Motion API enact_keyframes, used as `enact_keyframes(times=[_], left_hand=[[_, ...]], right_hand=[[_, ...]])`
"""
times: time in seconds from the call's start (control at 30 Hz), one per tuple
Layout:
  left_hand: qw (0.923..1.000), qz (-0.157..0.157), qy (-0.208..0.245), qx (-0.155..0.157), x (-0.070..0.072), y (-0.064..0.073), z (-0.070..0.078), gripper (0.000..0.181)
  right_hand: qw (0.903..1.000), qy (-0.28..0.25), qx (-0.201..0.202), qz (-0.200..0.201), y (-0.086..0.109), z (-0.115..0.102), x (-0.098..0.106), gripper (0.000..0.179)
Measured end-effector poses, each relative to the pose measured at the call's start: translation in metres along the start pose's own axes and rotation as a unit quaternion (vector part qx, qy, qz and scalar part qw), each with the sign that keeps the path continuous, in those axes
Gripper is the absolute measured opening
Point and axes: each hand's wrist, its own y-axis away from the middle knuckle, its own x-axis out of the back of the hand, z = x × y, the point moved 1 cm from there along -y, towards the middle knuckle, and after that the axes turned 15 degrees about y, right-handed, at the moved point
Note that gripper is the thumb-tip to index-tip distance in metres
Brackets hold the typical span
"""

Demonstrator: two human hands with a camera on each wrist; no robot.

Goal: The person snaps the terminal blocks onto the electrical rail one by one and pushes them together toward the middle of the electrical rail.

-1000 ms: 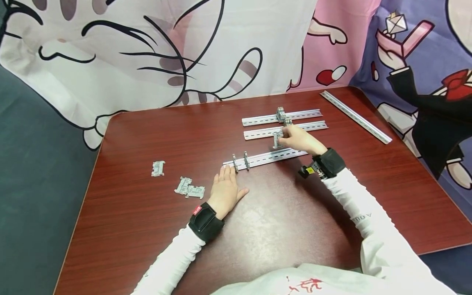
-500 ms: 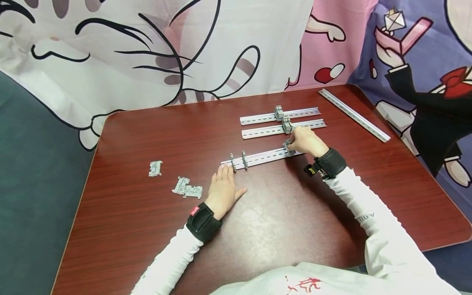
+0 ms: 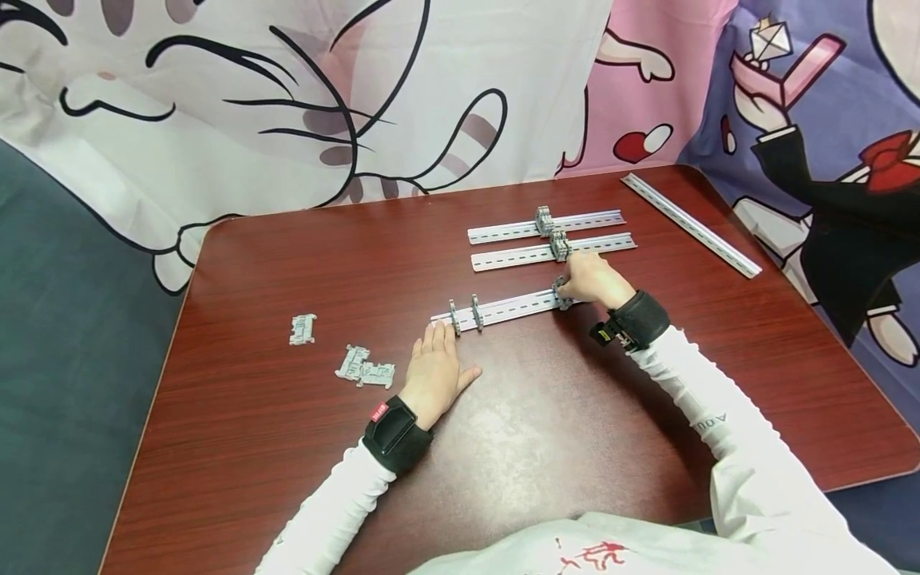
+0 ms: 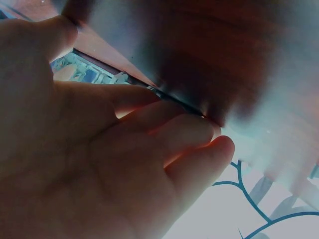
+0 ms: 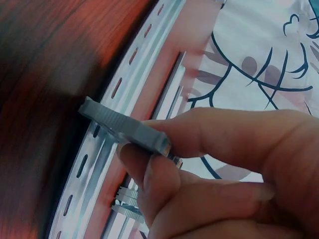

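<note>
My right hand (image 3: pixel 593 279) pinches a grey terminal block (image 5: pixel 127 128) between thumb and fingers, over the right part of the nearest slotted DIN rail (image 3: pixel 521 306). In the right wrist view the block lies across the rail, its near end past the rail's edge. Two more terminal blocks (image 3: pixel 476 312) stand upright on the left part of that rail. My left hand (image 3: pixel 434 371) lies flat, fingers straight, with its fingertips at the rail's left end. In the left wrist view the fingers (image 4: pixel 194 149) stretch along the rail, which they partly hide.
Two DIN rails (image 3: pixel 503 258) lie behind, each carrying a cluster of terminal blocks (image 3: pixel 544 220). A longer bare rail (image 3: pixel 690 225) runs diagonally at the back right. Loose terminal blocks (image 3: pixel 303 328) lie flat at the left of the brown table (image 3: pixel 237 447). A printed cloth (image 3: pixel 431 96) hangs behind.
My right hand has brought the terminal block right and toward me, from behind the nearest rail onto its right part, then slightly lower. The left hand has stayed at the rail's left end.
</note>
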Motion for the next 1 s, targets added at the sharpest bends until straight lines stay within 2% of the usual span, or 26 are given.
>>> enact_keyframes(times=[0.17,0.47,0.67,0.77,1.0], left_hand=[[1.0000,-0.002,0.006,0.003,0.000,-0.001,0.000,0.085],[1.0000,-0.008,0.004,0.000,0.000,0.000,0.000,0.085],[0.9998,-0.010,0.015,0.007,0.001,0.001,-0.002,0.085],[0.9999,-0.003,0.010,0.004,0.001,0.002,-0.002,0.085],[0.9999,0.002,-0.006,-0.009,0.000,0.001,-0.001,0.085]], right_hand=[[0.9998,0.020,-0.001,0.002,-0.002,-0.003,-0.001,0.038],[0.9991,0.017,-0.035,-0.014,-0.007,-0.005,-0.004,0.032],[0.9995,0.010,-0.031,-0.002,-0.010,-0.005,-0.007,0.030],[0.9993,-0.014,-0.034,0.010,-0.005,-0.003,-0.011,0.034],[0.9977,-0.035,-0.037,0.045,0.015,0.001,-0.013,0.050]])
